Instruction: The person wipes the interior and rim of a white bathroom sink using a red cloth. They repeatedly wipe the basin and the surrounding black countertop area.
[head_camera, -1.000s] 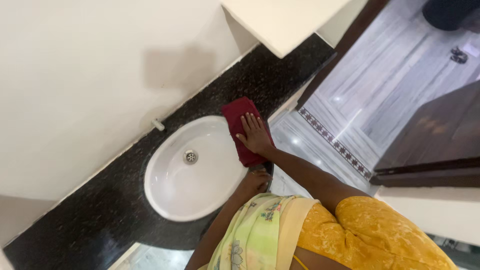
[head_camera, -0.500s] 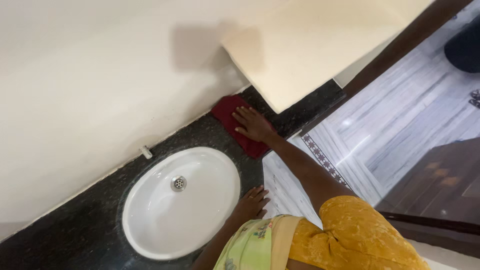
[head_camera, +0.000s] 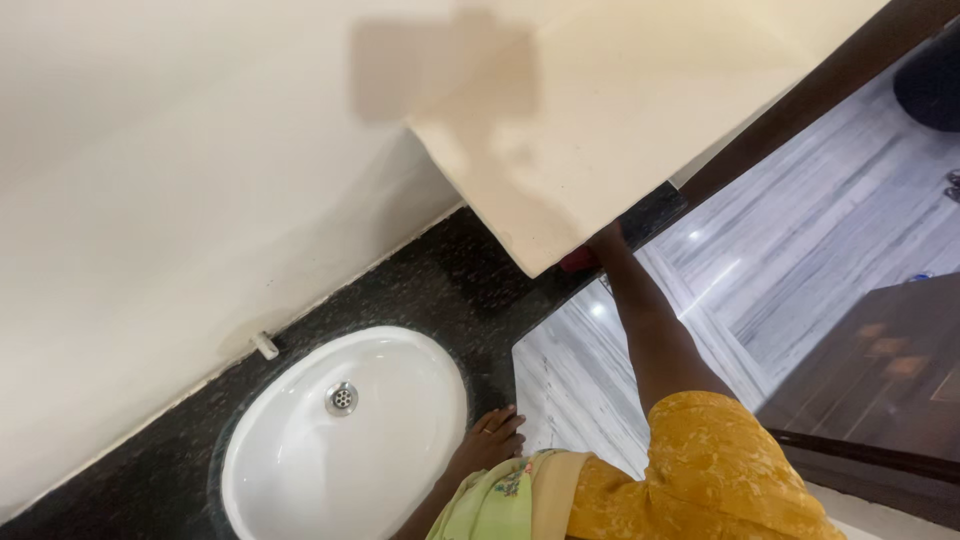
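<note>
Nearest to me, the left hand (head_camera: 490, 440) rests flat on the front edge of the table (head_camera: 420, 290), its fingers spread a little and holding nothing; a ring shows on one finger. Just beside it is the sink (head_camera: 300, 470), an oval white bowl, smooth and shiny, set into the speckled black stone. Inside the bowl there is only a round metal drain (head_camera: 342, 398). A small white stub (head_camera: 265, 346) stands at the back edge, near the wall. Farther on, the right arm reaches to the far right corner of the table, where the right hand (head_camera: 605, 237) goes under a cream overhanging shelf (head_camera: 620, 110); whether its fingers are closed I cannot tell. A small piece of dark red cloth (head_camera: 578, 262) shows there, touching this hand.
</note>
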